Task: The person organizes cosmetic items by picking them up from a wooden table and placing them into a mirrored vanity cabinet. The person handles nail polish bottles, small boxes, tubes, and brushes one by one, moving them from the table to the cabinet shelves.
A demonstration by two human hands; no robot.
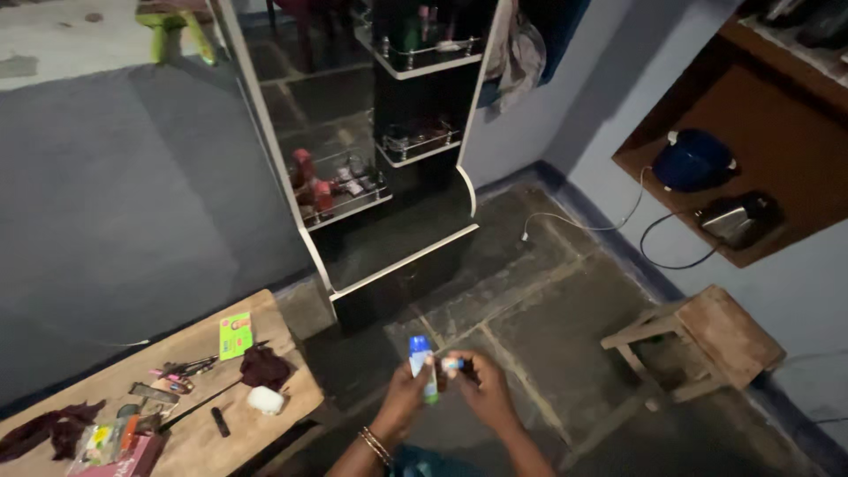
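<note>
Blue-capped small bottle point(421, 362) with a pale body and green base is held upright above the stone floor point(548, 327), low in the view. Left hand point(405, 395) has its fingers closed round the bottle's body; bangles point(375, 444) sit on that wrist. Right hand point(481, 389) meets it from the other side, fingers pinched shut on a small pale and blue piece point(453, 363) just beside the bottle; what that piece is cannot be told.

To the left stands a wooden surface point(265, 309). Near its right edge lie a white lump point(265, 400), a dark red cloth point(265, 366) and a green card point(235, 335). Well apart, a wooden stool point(720, 336) stands by the right wall. A dark mirrored shelf unit point(397, 256) stands beyond the hands.
</note>
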